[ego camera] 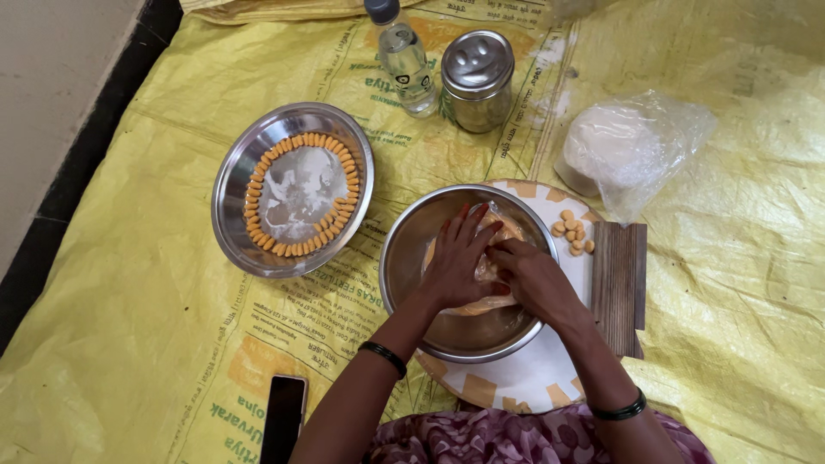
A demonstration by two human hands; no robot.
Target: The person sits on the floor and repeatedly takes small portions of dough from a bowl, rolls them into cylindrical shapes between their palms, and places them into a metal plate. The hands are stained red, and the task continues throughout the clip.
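Head view, looking straight down. Work surface is a yellow plastic sheet (129, 283) spread on the floor.

Both hands are inside a steel bowl (404, 249) just right of centre. The bowl sits on a round white board with orange blocks (524, 378). In the bowl lies a lump of orange dough wrapped in clear film (498, 230).

Left hand (455, 262): fingers spread, palm pressed flat on the film. Its grip is wide and closed on nothing.
Right hand (537, 279): fingertips curled in at the 12 o'clock edge of the lump, pinching the film or dough. I cannot tell which.

Surroundings:
- Steel plate (232, 185) at 9 to 10 o'clock of the bowl, floured, with a ring of small orange dough pieces (296, 142) around its floor.
- A few loose pieces (571, 234) on the board at 2 o'clock, just beside a ridged wooden paddle (619, 288).
- Clear bottle (404, 60) and lidded steel tin (477, 82) at 12 o'clock.
- Bag of white flour or dough (632, 146) at 1 to 2 o'clock.
- Dark phone (284, 419) at 7 o'clock, near the left forearm.

Risks, as judged:
- Film could tear or fold into the dough under the pressing palm.
- Bowl may skid or tip on the smooth board if the push goes off-centre.
- Loose pieces near the board's edge could roll off if the board is jolted.
- A floury elbow could catch the phone.
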